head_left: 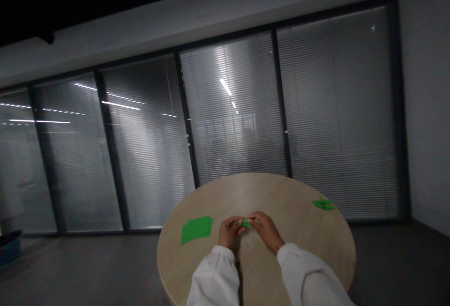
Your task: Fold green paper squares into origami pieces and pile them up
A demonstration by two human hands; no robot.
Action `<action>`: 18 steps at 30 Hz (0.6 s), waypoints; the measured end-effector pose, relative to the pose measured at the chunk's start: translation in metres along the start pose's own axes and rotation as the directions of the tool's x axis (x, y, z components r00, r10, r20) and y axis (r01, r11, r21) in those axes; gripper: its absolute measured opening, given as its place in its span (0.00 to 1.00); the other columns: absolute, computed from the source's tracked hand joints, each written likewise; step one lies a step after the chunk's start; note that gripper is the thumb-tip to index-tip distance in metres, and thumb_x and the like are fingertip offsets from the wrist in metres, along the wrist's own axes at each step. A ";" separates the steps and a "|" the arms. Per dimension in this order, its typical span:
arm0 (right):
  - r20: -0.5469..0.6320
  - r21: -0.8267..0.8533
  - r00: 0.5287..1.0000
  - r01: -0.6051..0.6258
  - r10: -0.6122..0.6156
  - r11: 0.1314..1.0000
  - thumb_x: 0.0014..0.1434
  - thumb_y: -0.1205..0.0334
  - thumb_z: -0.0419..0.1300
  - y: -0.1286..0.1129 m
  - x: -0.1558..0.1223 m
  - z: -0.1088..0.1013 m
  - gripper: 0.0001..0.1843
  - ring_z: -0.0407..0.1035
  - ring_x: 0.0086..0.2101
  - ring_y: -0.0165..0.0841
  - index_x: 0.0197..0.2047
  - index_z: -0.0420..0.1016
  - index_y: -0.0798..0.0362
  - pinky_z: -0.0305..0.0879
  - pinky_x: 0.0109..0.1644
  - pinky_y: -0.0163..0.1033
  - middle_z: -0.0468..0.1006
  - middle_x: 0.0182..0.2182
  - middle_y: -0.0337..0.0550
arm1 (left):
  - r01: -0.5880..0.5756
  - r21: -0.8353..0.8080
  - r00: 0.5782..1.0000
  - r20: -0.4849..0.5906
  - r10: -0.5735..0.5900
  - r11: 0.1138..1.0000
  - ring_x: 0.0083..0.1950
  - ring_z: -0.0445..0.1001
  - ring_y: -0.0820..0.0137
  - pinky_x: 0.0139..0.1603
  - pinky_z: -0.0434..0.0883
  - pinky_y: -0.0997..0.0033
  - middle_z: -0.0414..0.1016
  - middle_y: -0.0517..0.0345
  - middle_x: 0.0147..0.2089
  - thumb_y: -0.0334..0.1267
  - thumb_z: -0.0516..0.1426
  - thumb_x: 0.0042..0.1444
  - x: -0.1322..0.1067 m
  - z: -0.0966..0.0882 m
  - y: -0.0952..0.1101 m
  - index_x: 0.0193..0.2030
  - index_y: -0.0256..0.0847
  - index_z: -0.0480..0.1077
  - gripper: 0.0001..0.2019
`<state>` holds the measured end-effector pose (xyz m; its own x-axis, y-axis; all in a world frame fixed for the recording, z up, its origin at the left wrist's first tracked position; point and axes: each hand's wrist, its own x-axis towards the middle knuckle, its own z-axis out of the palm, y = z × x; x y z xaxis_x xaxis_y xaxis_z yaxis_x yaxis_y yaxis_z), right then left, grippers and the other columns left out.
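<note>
Watching remotely, I see the person's left hand point(229, 232) and right hand point(266, 231) pinching a small folded green paper strip point(246, 223) lying crosswise between them, over a round pale-wood table point(281, 193).

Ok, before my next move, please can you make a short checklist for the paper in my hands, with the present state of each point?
1. Grip of the left hand and the right hand on the small green paper: ok, both pinch it.
2. Creases in the small green paper: cannot tell, fingers hide them.
3. The stack of green paper squares apart from the hands: ok.
4. The folded green paper piece apart from the hands, on the round wooden table: ok.
5. The white sleeves away from the paper: ok.
</note>
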<state>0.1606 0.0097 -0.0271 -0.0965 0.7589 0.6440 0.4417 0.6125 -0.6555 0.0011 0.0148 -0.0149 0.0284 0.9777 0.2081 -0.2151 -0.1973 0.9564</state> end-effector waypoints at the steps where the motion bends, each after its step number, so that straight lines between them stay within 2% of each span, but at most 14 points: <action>1: 0.005 0.002 1.000 -0.002 0.002 1.000 0.61 0.58 0.54 -0.001 0.000 0.000 0.11 0.71 0.40 0.36 0.36 0.77 0.51 0.64 0.48 0.40 0.78 0.36 0.44 | 0.001 0.005 1.000 0.004 -0.001 1.000 0.33 0.76 0.65 0.35 0.74 0.69 0.78 0.52 0.28 0.49 0.71 0.25 0.000 0.001 0.001 0.26 0.34 0.77 0.22; 5: 0.004 -0.002 1.000 -0.008 0.008 1.000 0.60 0.58 0.55 -0.001 0.002 -0.002 0.10 0.71 0.39 0.35 0.35 0.77 0.50 0.64 0.46 0.39 0.78 0.35 0.44 | -0.007 0.016 1.000 0.026 0.007 1.000 0.31 0.76 0.66 0.36 0.74 0.68 0.78 0.52 0.28 0.49 0.71 0.24 -0.003 0.003 0.008 0.28 0.35 0.78 0.24; 9: -0.012 -0.016 1.000 -0.004 0.004 1.000 0.59 0.58 0.56 -0.001 0.002 -0.002 0.09 0.71 0.39 0.35 0.35 0.77 0.50 0.64 0.46 0.38 0.78 0.35 0.43 | -0.031 0.044 0.999 0.037 0.029 0.999 0.28 0.75 0.68 0.35 0.74 0.69 0.78 0.54 0.25 0.46 0.72 0.22 -0.005 0.005 0.014 0.29 0.34 0.78 0.24; 18: -0.001 -0.046 1.000 0.025 -0.025 0.999 0.61 0.59 0.54 -0.012 0.001 -0.006 0.11 0.70 0.38 0.35 0.35 0.77 0.51 0.64 0.45 0.39 0.77 0.34 0.44 | -0.020 0.044 1.000 -0.001 0.020 0.999 0.29 0.75 0.67 0.32 0.74 0.70 0.77 0.55 0.25 0.45 0.71 0.27 -0.004 0.004 0.010 0.25 0.35 0.78 0.18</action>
<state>0.1607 0.0015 -0.0158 -0.1061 0.7431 0.6607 0.4800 0.6202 -0.6205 0.0032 0.0088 -0.0054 0.0234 0.9736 0.2269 -0.1720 -0.2197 0.9603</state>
